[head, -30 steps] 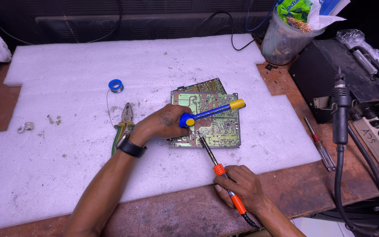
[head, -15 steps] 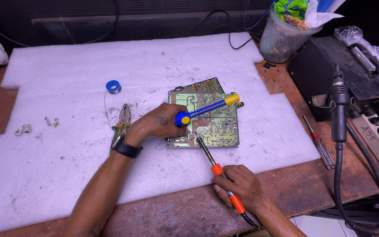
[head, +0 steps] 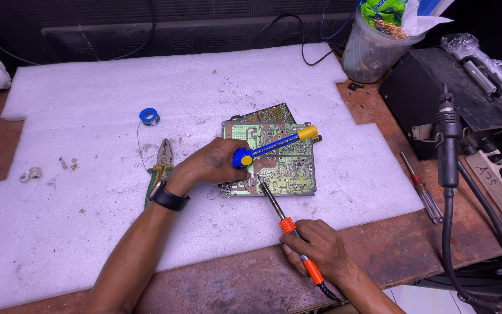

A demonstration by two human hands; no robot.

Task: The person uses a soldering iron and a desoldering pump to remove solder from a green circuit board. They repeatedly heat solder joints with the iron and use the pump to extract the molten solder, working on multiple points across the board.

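Left hand rests on the white foam sheet, fingers curled tight round the blue end of a blue-and-yellow desoldering pump. Pump barrel runs out from the fingers up and away, over the green circuit board.

Right hand sits nearer the body on the brown wooden surface, fingers closed in a pen grip round the orange handle of a soldering iron. Iron's dark shaft points away from these fingers; its tip meets the board just beside the left fingertips.

Board lies flat on the foam, between the two hands, a second board partly under it.

Behind the left wrist: pliers. Beyond them, a blue solder spool. Well out past the right fingers, a red-handled screwdriver.
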